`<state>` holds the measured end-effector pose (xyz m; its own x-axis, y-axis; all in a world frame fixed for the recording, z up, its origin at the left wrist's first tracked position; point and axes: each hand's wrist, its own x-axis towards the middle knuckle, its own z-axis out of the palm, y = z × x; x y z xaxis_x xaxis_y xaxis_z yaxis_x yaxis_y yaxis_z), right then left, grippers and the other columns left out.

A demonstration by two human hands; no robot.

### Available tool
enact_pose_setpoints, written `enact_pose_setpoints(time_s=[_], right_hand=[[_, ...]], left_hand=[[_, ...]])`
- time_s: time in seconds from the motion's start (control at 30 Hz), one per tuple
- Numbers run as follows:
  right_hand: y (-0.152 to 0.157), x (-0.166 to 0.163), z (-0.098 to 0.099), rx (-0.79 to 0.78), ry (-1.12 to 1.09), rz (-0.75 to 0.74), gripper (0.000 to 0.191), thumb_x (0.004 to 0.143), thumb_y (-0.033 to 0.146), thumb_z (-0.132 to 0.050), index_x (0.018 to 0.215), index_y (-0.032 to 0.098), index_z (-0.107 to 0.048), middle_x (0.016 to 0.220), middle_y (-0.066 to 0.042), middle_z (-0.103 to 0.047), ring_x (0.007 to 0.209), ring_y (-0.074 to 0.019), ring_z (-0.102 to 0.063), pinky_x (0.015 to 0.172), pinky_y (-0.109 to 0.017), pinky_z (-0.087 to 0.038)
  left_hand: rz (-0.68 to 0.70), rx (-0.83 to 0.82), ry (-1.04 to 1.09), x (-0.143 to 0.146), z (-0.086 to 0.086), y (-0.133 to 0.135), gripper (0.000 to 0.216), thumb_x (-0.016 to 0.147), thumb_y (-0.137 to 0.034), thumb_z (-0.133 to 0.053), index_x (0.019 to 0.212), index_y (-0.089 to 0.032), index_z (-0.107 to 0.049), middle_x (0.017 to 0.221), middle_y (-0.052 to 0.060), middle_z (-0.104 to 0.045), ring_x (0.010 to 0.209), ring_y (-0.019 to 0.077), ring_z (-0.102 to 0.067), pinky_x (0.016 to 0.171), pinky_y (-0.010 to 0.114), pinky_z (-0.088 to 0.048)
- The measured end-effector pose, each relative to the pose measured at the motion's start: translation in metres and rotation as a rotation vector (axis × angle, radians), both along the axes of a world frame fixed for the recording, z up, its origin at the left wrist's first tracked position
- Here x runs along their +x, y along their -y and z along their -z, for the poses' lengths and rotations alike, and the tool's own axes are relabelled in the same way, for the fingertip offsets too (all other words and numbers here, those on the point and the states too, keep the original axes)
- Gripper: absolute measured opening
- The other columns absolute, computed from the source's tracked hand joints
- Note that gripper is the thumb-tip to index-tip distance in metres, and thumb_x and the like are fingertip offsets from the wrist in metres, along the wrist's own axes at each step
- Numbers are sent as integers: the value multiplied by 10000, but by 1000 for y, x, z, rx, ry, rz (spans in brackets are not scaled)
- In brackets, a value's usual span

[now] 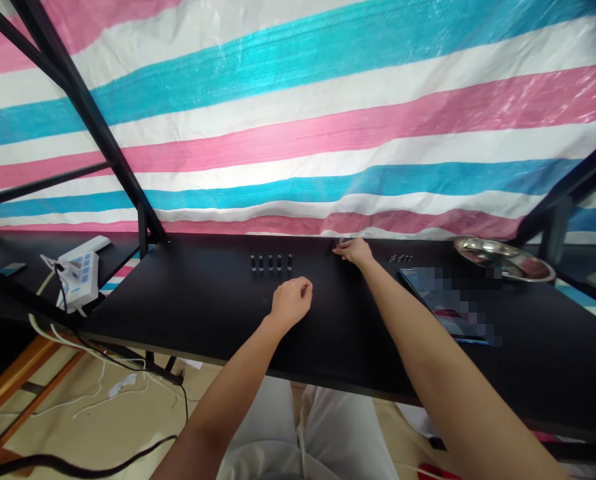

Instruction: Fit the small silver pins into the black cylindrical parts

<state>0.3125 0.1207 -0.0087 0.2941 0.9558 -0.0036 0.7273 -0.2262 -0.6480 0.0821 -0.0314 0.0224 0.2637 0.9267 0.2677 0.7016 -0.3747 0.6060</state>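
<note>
My left hand (292, 298) rests on the black tabletop (203, 307) with its fingers curled in, and nothing shows in it. Just beyond it stands a row of small black cylinders (271, 263) with pale bands at the bottom, several of them, upright and spaced apart. Toward the back edge, my right hand (357, 252) has its fingertips pinched together at a small, partly see-through object (340, 243). That object is too small and too covered to name. To the right of this hand lies a group of small silvery pieces (401, 259).
A dark tablet-like device (443, 303), partly pixelated, lies right of my right forearm. Behind it sits a shiny metal dish (503, 259). At left are a white power strip (84, 280) and cables. Black frame bars (88, 113) flank the table; a striped sheet (298, 133) hangs behind.
</note>
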Motion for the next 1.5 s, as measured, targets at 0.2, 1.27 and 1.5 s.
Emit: enact_pose_setpoints(time_s=[0.2, 1.27, 1.5], right_hand=[[1, 2, -2, -46, 8, -12, 254, 644, 331, -681, 830, 162, -720, 489, -8, -602, 552, -152, -594, 532, -242, -428], [77, -136, -1, 217, 130, -289, 126, 717, 223, -544, 793, 198, -641, 892, -44, -620, 866, -203, -531, 702, -316, -348], [103, -116, -5, 479, 17, -352, 213, 765, 215, -499, 934, 205, -628, 811, -22, -664, 736, -161, -580, 704, -296, -356]], left_hand=[[-3, 1, 13, -1, 1, -1, 191, 824, -259, -448, 818, -227, -636, 738, 5, -643, 614, 132, -550, 617, 242, -423], [-273, 20, 400, -8, 9, -14, 154, 766, -242, -467, 669, -184, -572, 534, -16, -562, 539, 114, -533, 612, 226, -404], [-249, 93, 426, -6, 7, -11, 411, 753, -340, -581, 1127, -193, -492, 688, -21, -614, 555, 104, -525, 621, 232, -406]])
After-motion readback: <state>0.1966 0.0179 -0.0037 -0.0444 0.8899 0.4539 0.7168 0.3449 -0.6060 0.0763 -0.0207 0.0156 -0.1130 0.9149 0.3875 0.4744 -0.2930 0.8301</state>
